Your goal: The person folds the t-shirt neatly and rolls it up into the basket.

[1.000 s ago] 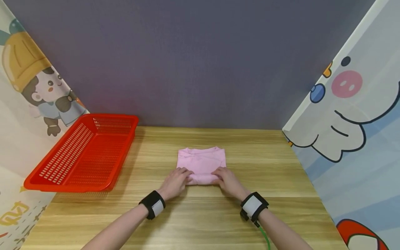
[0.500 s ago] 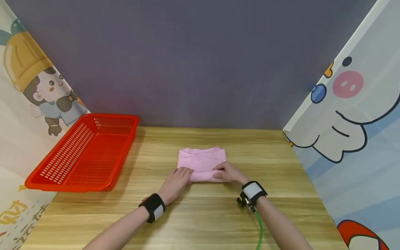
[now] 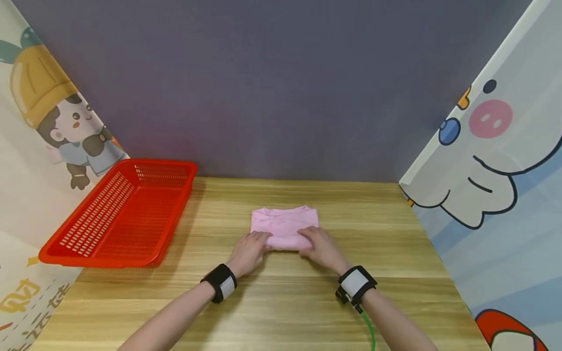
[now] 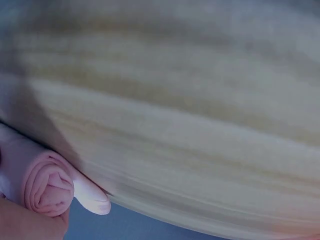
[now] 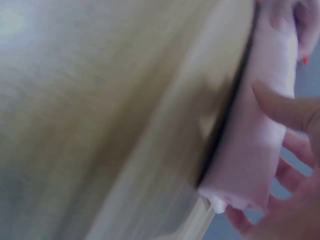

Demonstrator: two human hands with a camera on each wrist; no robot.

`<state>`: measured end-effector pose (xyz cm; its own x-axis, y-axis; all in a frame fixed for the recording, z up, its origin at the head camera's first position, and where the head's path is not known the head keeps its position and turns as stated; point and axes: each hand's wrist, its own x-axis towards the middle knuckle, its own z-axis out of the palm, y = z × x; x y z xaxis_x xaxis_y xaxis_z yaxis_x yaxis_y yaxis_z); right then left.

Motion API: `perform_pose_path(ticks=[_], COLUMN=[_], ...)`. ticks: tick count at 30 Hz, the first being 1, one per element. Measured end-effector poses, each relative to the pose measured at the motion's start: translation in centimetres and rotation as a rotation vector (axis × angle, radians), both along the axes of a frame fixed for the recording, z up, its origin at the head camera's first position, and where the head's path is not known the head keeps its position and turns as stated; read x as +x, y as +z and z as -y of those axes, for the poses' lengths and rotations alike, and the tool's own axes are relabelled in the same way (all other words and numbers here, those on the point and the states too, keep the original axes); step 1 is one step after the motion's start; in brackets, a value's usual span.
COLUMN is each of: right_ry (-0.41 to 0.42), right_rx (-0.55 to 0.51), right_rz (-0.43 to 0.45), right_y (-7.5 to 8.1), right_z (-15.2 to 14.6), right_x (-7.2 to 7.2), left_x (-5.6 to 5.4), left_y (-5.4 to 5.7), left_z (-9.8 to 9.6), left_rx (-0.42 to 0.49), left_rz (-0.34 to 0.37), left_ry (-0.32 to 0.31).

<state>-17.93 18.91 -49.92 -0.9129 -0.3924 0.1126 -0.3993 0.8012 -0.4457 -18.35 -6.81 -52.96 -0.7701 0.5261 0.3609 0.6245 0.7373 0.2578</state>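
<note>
A folded pink shirt (image 3: 281,223) lies mid-table, its near edge rolled into a thick tube and its far part flat. My left hand (image 3: 248,253) grips the left end of the roll with curled fingers. On the right end, my right hand (image 3: 324,249) holds the roll between thumb and fingers. The left wrist view shows the coiled end of the rolled shirt (image 4: 49,186) between the fingers. In the right wrist view, the right thumb presses on the side of the rolled shirt (image 5: 250,145).
A red perforated plastic basket (image 3: 145,209) stands at the left of the wooden table (image 3: 281,307). A dark grey panel (image 3: 281,87) rises behind the table. Printed cartoon sheets flank both sides. A green cable (image 3: 369,329) hangs from the right wristband.
The shirt's near edge has rolled further away from me, leaving less of the flat part. The right hand shifted its hold on the roll, and both hands moved slightly forward.
</note>
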Motion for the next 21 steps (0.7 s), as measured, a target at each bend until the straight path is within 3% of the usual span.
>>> perform_pose_path(ticks=[4,11,15,21], right_ry=[-0.010,0.033,0.026,0.034], right_rx=[0.062,0.035,0.018,-0.024], right_rz=[-0.125,-0.231,-0.160,0.011], right_y=[-0.3,-1.1,-1.0,-0.2], right_z=[0.4,0.5,0.7,0.5], right_x=[0.7,0.2,-0.6,-2.0], left_x=[-0.3,-0.7,-0.7,-0.3], left_y=[0.3,0.3,0.0,-1.0], left_z=[-0.2,-0.3,-0.3,-0.2], left_rx=[-0.034,-0.141,-0.198,-0.249], left_rz=[0.047,0.007,-0.031,-0.229], left_ry=[0.003,0.021,0.030,0.015])
